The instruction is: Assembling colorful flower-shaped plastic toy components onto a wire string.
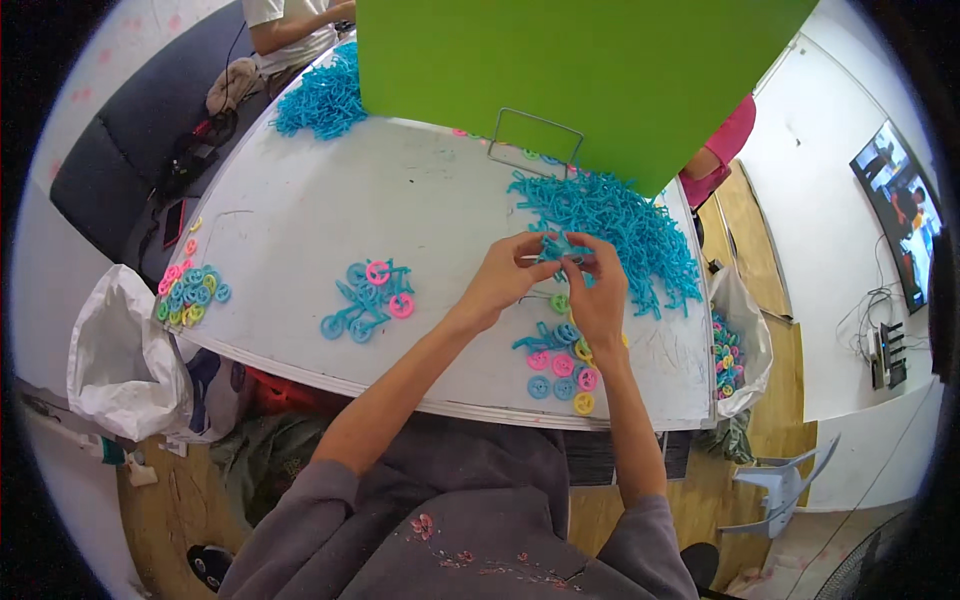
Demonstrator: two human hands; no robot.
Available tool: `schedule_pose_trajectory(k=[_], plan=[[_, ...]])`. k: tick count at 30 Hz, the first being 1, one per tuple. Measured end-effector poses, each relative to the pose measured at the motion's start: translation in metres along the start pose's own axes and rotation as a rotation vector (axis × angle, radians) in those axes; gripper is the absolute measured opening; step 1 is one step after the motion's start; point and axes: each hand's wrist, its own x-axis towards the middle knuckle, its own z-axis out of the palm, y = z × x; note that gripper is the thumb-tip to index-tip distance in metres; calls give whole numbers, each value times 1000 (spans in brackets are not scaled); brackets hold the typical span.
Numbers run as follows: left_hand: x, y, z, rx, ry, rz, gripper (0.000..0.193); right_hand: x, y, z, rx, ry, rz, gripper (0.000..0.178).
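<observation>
Above the white table, my left hand [503, 275] and my right hand [598, 290] meet, fingertips pinched around a small blue plastic piece [556, 246]. Its exact shape is partly hidden by the fingers. Just beyond my right hand spreads a large heap of blue branching plastic sticks [625, 225]. Under and beside my right wrist lie several spoked plastic rings in pink [538, 361], blue and yellow, with a few blue sticks among them. Left of my left forearm sits a smaller cluster of blue sticks with blue rings [332, 327] and pink rings.
A tall green panel [570, 80] with a wire handle [536, 138] stands across the far side. More blue sticks [325, 100] are heaped far left; coloured rings [190, 290] lie at the left edge. White sacks [125, 350] flank the table. Two other people sit beyond.
</observation>
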Motion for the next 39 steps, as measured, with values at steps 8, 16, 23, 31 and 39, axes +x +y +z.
schedule_pose_trajectory(k=[8,16,23,31,39], plan=[[-3,3,-1,-30,75,43,47,3,1,0,165,-140,166,31],[-1,12,1,147,64,46,45,-1,18,6,391,-110,257,30],[-4,4,2,68,16,53,44,-2,21,7,382,114,261,17],[-2,-6,0,-30,77,53,43,-5,21,6,364,-17,266,24],[-3,-10,2,230,199,209,43,-4,14,10,472,-35,318,29]])
